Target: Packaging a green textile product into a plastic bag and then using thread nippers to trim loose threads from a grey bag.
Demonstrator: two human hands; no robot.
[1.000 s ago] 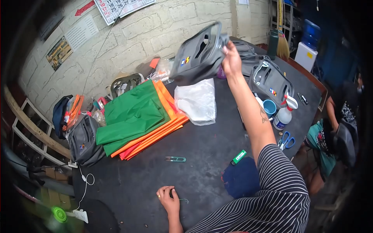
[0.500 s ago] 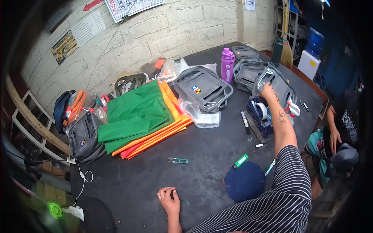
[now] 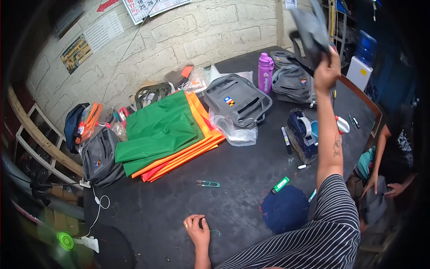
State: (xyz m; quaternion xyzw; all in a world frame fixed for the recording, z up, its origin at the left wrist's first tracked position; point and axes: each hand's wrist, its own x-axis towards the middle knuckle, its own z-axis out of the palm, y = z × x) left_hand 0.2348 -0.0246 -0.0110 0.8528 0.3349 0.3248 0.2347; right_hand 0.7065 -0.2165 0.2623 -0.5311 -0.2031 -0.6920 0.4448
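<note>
Overhead, the right hand (image 3: 326,71) is gripping a grey bag (image 3: 310,30) at far right; the left hand (image 3: 197,227) is resting on the worktop (image 3: 179,210), seemingly pinching green thread (image 3: 215,232).

Right arm in a striped sleeve stretches high, forearm bare, right hand (image 3: 326,71) clenched overhead in a tight grip. Left hand (image 3: 197,226) rests low, palm down, fingers loosely curled.

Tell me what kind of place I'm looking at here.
Probably a small bag-sewing workshop. The dark worktable holds stacked green and orange fabric, finished grey bags and thread snips, against a bare block wall. The right hand lifts a grey bag.
</note>
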